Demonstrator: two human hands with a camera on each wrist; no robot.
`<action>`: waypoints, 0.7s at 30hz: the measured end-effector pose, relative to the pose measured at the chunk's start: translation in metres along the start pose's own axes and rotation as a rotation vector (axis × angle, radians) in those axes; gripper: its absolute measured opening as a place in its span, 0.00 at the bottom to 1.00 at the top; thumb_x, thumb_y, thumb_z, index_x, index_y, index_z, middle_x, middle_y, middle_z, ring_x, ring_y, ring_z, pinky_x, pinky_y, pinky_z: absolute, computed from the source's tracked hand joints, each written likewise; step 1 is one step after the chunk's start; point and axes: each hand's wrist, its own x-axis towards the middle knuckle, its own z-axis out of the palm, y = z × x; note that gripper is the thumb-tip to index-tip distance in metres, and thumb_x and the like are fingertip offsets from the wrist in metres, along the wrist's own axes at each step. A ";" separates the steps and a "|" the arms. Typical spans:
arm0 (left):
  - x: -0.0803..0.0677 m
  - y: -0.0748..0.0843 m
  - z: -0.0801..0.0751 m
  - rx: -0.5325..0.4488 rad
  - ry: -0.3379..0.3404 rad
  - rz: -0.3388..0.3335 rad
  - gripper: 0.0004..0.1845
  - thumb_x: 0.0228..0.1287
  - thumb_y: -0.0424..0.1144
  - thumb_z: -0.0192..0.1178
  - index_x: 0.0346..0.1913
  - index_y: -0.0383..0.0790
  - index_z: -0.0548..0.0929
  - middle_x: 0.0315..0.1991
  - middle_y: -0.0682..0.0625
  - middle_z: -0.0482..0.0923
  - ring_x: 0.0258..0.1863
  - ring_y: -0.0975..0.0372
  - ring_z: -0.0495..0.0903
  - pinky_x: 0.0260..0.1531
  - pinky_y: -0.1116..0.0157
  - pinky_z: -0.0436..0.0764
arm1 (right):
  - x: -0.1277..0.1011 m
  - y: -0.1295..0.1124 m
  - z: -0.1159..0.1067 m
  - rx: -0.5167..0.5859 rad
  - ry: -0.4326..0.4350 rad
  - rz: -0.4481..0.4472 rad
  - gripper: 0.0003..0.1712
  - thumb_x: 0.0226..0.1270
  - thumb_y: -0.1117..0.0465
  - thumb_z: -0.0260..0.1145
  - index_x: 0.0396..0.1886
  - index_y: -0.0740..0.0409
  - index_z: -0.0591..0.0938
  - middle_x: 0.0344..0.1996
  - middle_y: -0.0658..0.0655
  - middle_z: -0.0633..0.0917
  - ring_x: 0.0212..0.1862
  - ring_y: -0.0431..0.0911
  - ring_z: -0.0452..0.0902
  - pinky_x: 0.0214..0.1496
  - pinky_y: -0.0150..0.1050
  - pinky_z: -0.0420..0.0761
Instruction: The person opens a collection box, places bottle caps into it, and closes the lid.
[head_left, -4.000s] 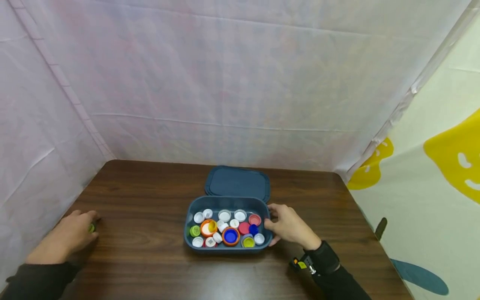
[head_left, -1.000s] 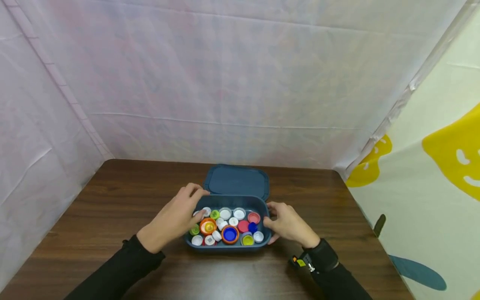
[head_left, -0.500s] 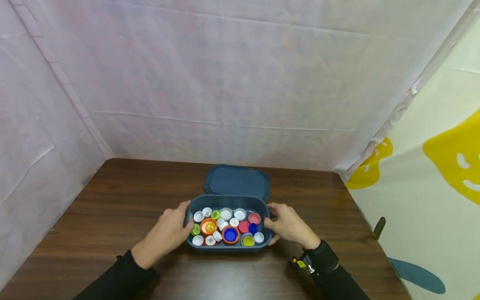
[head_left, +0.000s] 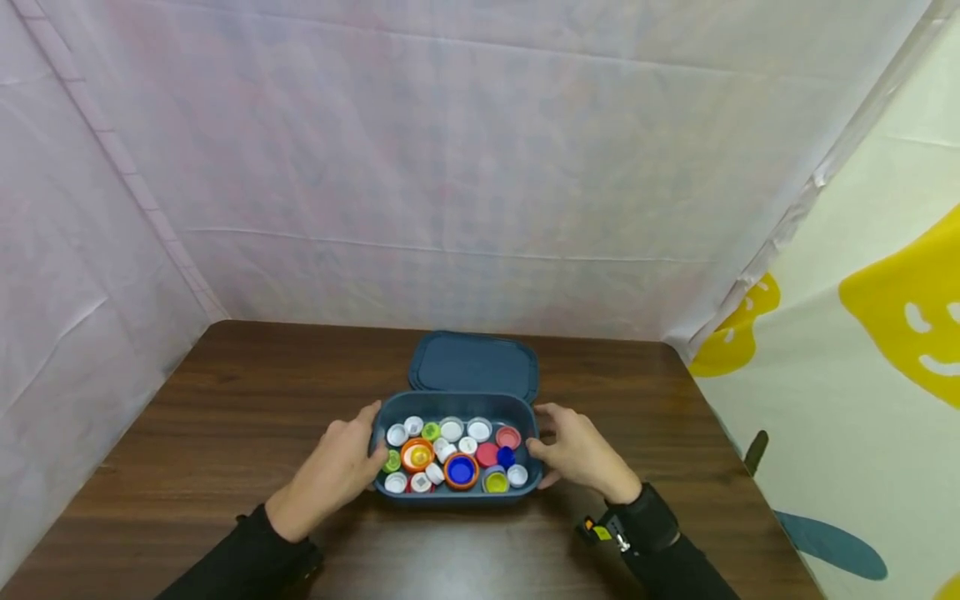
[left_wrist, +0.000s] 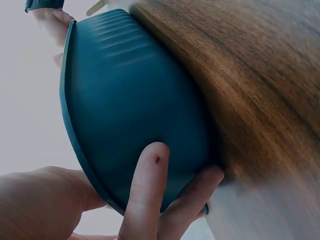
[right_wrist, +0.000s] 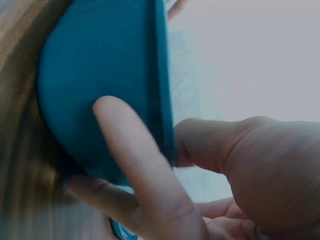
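A dark blue-grey plastic box (head_left: 465, 497) sits on the wooden table, holding many bottle caps in white, red, green, orange, blue and yellow. A blue cap (head_left: 461, 472) lies inside an orange one, and a green cap (head_left: 431, 431) lies near the back wall. My left hand (head_left: 333, 462) grips the box's left end, thumb over the rim. In the left wrist view, its fingers (left_wrist: 150, 180) press the outer wall. At the right end my right hand (head_left: 577, 450) holds the box likewise, thumb at the rim and fingers (right_wrist: 132, 145) along the outside wall.
Right behind the box lies its matching flat lid (head_left: 476, 364). The brown wooden table (head_left: 247, 400) ends at a pale cloth wall (head_left: 442, 167) at the back. To the right hangs a light cloth with yellow smiling shapes (head_left: 915, 308).
From the far left of the table, my left hand has brought a green cap into the box, then moved to grip its left end. My right hand has stayed at the right end.
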 end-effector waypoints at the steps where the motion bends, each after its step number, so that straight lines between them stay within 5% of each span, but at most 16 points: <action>1: 0.001 0.000 0.000 0.002 -0.003 -0.001 0.40 0.83 0.32 0.68 0.88 0.21 0.64 0.52 0.27 0.91 0.18 0.65 0.85 0.17 0.67 0.82 | 0.000 0.000 0.000 0.004 -0.004 -0.007 0.36 0.81 0.68 0.74 0.82 0.74 0.75 0.63 0.77 0.91 0.37 0.52 0.97 0.29 0.50 0.95; 6: 0.000 0.003 -0.003 0.007 -0.013 0.002 0.41 0.82 0.32 0.68 0.89 0.20 0.63 0.30 0.44 0.87 0.18 0.63 0.84 0.16 0.67 0.80 | 0.000 -0.001 0.004 0.010 0.009 -0.034 0.36 0.78 0.72 0.71 0.82 0.78 0.74 0.63 0.80 0.91 0.31 0.52 0.97 0.27 0.51 0.94; 9: 0.000 0.005 -0.007 0.013 0.000 0.022 0.41 0.82 0.31 0.68 0.89 0.20 0.63 0.26 0.47 0.83 0.17 0.63 0.83 0.16 0.67 0.80 | 0.002 -0.003 0.004 0.003 0.022 -0.044 0.37 0.78 0.72 0.70 0.82 0.78 0.73 0.64 0.80 0.90 0.27 0.51 0.95 0.27 0.52 0.94; 21: 0.007 0.014 -0.010 0.042 0.015 0.043 0.40 0.84 0.33 0.68 0.88 0.21 0.64 0.51 0.29 0.91 0.21 0.64 0.84 0.19 0.68 0.82 | 0.001 -0.014 -0.004 -0.032 0.053 -0.032 0.37 0.77 0.72 0.71 0.82 0.79 0.73 0.60 0.79 0.92 0.25 0.50 0.94 0.27 0.53 0.93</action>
